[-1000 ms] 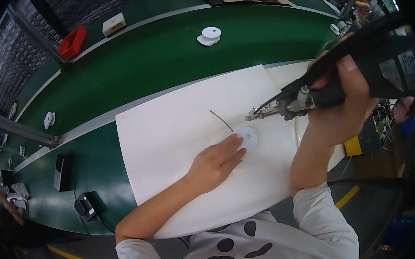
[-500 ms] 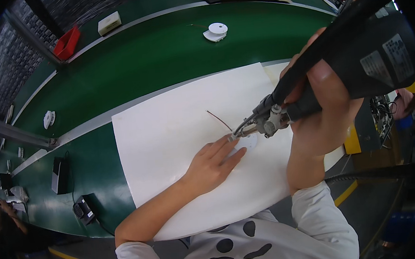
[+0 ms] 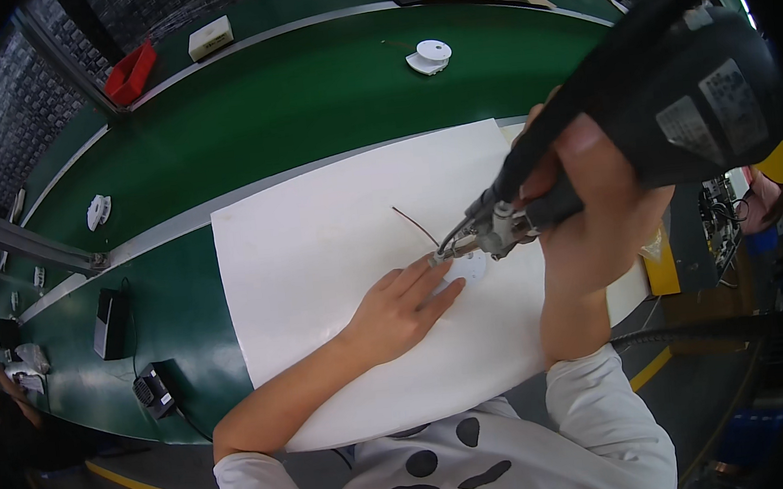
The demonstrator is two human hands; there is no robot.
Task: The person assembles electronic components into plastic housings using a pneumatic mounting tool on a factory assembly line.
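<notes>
My right hand is wrapped round a black power screwdriver with a metal nozzle and a thick black hose. It slants down to the left, and its tip is at a round white plastic part on the white sheet. My left hand lies on the sheet with index finger and thumb at the left and near edges of that part, holding it. Fingers and nozzle hide much of the part. A thin dark reddish wire runs from beside the tip toward the far left.
Beyond the white sheet runs a green conveyor belt. It carries a round white part and another white part. Two black devices with cables stand at left. Red bins sit along the far side.
The white parts on the belt have shifted to the right. The screwdriver's body has moved slightly left with my right hand, its tip staying at the part. My left hand has hardly moved.
</notes>
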